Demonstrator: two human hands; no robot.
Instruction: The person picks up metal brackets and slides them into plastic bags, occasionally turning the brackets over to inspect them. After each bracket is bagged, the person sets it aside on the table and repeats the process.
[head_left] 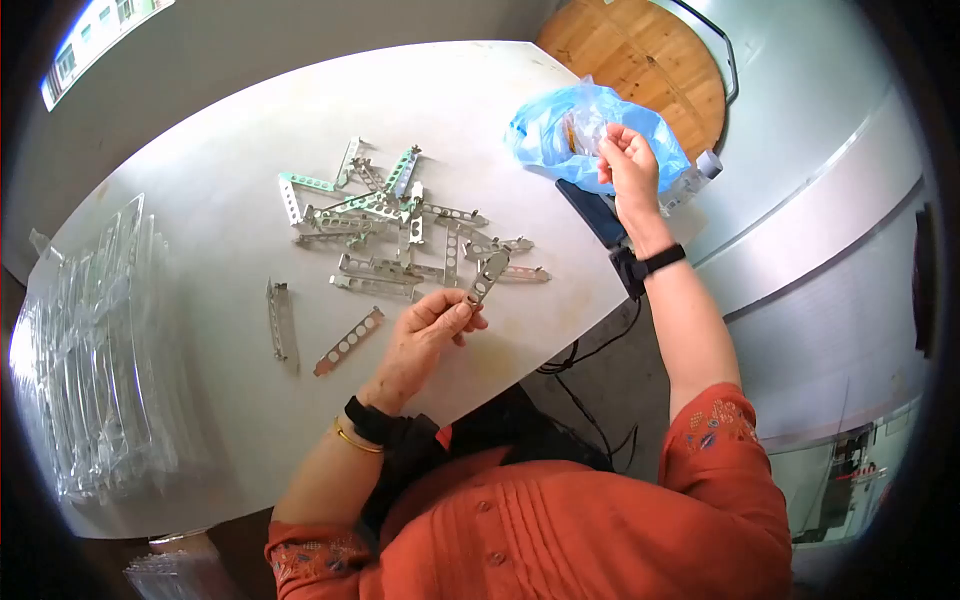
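My left hand [425,335] pinches one end of a perforated metal slot bracket [490,275], held tilted up above the table's near side. Behind it lies a loose pile of similar brackets [385,208], some tinted green. Two more brackets lie apart: one with round holes [349,341] left of my left hand, another [277,320] farther left. My right hand [632,170] is raised over a crumpled blue plastic bag [545,130], fingers closed together. Clear plastic film [590,128] shows by its fingertips, but whether they grip it is hard to see.
Stacked clear plastic trays [110,370] fill the left of the white table [240,130]. A dark phone-like object [590,212] lies near the right edge beside a clear bottle [695,180]. A round wooden top [650,60] stands behind; cables [590,385] hang below.
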